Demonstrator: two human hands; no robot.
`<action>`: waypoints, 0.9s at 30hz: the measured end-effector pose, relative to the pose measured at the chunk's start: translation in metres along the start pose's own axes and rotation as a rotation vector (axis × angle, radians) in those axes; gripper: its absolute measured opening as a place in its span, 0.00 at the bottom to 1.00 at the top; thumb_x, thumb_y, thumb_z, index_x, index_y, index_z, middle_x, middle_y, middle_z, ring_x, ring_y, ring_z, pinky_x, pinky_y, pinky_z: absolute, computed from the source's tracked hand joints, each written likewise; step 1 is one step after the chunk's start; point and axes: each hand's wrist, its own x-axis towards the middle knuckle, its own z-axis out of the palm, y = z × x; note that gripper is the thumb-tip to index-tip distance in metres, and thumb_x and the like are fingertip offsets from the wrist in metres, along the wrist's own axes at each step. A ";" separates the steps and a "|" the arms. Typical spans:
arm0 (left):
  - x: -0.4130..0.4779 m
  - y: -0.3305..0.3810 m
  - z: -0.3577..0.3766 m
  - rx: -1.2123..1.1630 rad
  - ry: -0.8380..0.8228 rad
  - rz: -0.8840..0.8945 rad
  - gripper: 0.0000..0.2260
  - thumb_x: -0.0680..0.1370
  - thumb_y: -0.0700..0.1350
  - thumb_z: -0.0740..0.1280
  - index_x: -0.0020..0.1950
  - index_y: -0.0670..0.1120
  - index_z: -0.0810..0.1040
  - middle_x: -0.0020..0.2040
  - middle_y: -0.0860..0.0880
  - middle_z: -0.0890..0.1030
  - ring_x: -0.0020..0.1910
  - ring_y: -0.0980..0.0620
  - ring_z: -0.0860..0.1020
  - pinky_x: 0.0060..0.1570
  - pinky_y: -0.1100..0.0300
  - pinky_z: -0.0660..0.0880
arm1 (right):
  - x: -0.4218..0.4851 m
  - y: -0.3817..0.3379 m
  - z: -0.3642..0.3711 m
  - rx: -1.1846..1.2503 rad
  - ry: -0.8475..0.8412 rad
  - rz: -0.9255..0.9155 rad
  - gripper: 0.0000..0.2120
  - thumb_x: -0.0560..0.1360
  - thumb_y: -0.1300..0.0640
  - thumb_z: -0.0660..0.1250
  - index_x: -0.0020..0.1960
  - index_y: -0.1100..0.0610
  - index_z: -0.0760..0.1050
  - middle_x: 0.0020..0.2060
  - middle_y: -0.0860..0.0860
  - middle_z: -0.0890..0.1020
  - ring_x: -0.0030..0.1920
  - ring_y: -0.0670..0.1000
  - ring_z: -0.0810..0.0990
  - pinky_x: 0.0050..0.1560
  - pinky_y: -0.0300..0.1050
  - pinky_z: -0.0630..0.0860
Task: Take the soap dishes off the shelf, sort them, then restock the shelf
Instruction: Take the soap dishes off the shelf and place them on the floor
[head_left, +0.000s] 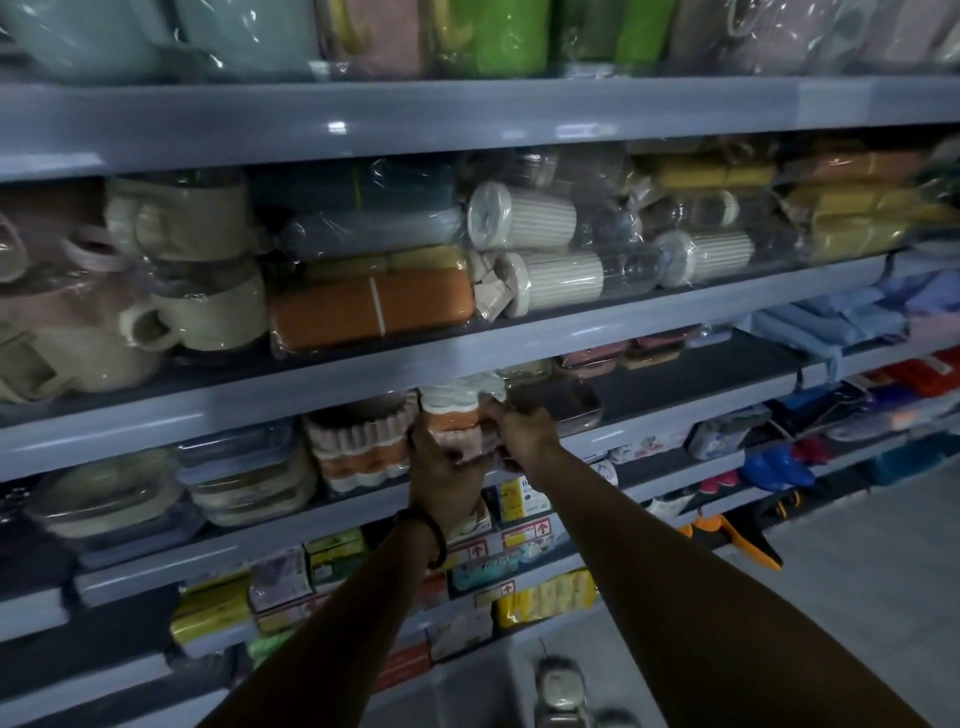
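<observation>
A stack of wrapped scalloped soap dishes (460, 408), white on top and orange and pink below, stands at the front edge of the grey shelf (363, 506). My left hand (441, 457) grips its left and lower side. My right hand (519, 431) grips its right side. Just to the left stands a second stack of scalloped dishes (358, 447) in pink, orange and white. Clear-wrapped oval soap dishes (244, 480) fill the shelf's left part. Behind my right hand lies a dark wrapped dish (571, 405), with several more pink and beige ones (613, 358) further back.
The shelf above holds wrapped mugs (197, 306), an orange case (371, 309) and ribbed white tumblers (561, 280). Below are boxed soaps and yellow packs (545, 597). Coloured goods lie on the shelves at the right. A grey bin (483, 691) with dishes sits at the bottom.
</observation>
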 end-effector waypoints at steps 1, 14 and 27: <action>-0.003 0.003 0.000 -0.034 0.005 -0.019 0.48 0.65 0.48 0.80 0.79 0.60 0.59 0.73 0.47 0.74 0.65 0.43 0.80 0.56 0.42 0.83 | 0.001 -0.001 -0.001 0.020 -0.003 0.002 0.21 0.73 0.37 0.78 0.49 0.56 0.82 0.43 0.58 0.87 0.35 0.57 0.85 0.41 0.54 0.85; -0.007 0.007 0.084 0.017 -0.176 0.027 0.41 0.68 0.50 0.80 0.76 0.56 0.64 0.68 0.52 0.79 0.62 0.49 0.81 0.62 0.45 0.80 | 0.038 -0.013 -0.080 0.194 0.191 -0.015 0.23 0.68 0.43 0.79 0.59 0.53 0.82 0.52 0.55 0.87 0.52 0.59 0.87 0.57 0.61 0.85; 0.015 0.014 0.136 -0.217 -0.135 -0.266 0.33 0.69 0.46 0.81 0.72 0.53 0.73 0.66 0.49 0.80 0.61 0.46 0.81 0.53 0.50 0.83 | 0.069 0.001 -0.122 -0.009 0.065 0.071 0.17 0.82 0.46 0.70 0.61 0.60 0.79 0.51 0.62 0.85 0.49 0.65 0.87 0.50 0.62 0.86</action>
